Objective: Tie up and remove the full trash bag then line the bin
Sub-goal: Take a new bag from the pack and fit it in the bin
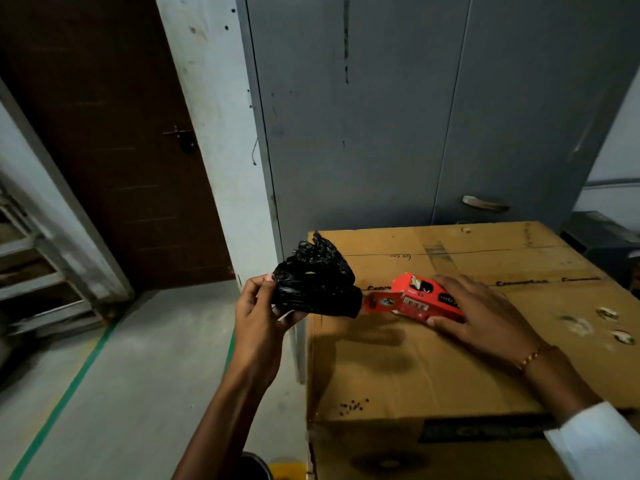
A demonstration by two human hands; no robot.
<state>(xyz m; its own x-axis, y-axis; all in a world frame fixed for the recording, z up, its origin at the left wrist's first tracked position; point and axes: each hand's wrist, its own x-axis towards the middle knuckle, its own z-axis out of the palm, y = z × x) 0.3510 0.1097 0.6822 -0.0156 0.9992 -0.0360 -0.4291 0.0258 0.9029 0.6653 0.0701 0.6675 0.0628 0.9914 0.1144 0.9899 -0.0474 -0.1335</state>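
Holding a crumpled black thin-plastic liner bag (313,277) up w/ our left hand (258,315), thumb & fingers pinched on its near edge, so the bag sits just past the fingertips, off the floor, overlapping the box corner in view. We judge it v. light, limp, slick; it'll slide if gripped loosely & the film could tear if yanked. Best hold: find the open mouth hem, pinch w/ both hands, shake out. Can't tell yet which end is the mouth.

Our right hand (481,311) lies flat-ish over a red printed cardboard carton (419,301), fingers curled round its far side, thumb on the near side — gripping it, prob. the bag pack. Carton rests under that hand on a big brown corrugated cardboard box (467,358). Beyond the right hand: grey steel cupboard (415,116). Beyond the left: dark brown door (104,133). Below the left forearm, a dark round rim (256,467), poss. the bin — too little shows to say.
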